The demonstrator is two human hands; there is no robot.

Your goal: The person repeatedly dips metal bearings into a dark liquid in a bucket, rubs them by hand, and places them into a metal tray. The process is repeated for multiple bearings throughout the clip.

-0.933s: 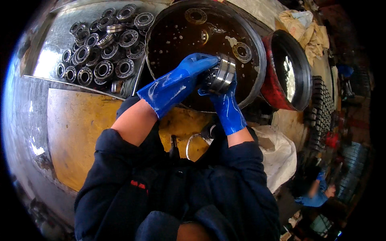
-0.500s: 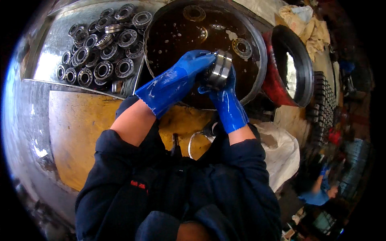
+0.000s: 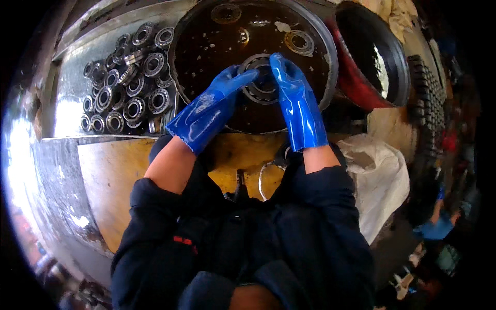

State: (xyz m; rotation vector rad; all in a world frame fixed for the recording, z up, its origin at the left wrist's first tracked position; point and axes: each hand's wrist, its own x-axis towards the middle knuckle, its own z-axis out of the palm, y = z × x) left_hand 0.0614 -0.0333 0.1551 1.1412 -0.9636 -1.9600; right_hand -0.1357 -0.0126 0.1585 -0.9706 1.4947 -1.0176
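Note:
Over dark brown liquid in a large round tub (image 3: 332,57), a roller bearing (image 3: 261,98) lies face up between my blue-gloved hands. My left hand (image 3: 227,85) grips its left side, with the thumb across the top. Closed on the right side is my right hand (image 3: 292,85), its fingers partly hidden. Whether the bearing touches the liquid, I cannot tell. Farther back in the tub sit another bearing (image 3: 299,43) at the right and a dimmer, sunken bearing (image 3: 226,14) at the left.
On the left, a metal tray (image 3: 72,98) holds a heap of bearings (image 3: 134,57). A red drum (image 3: 356,85) stands right of the tub, near rows of dark metal parts (image 3: 426,93). A whitish sack (image 3: 387,170) lies at my right. Another person (image 3: 436,227) is at the far right.
The bearing has turned from edge-up to face-up, and sits lower and slightly left. My hands have shifted to its two sides. The whole view has also shifted a little.

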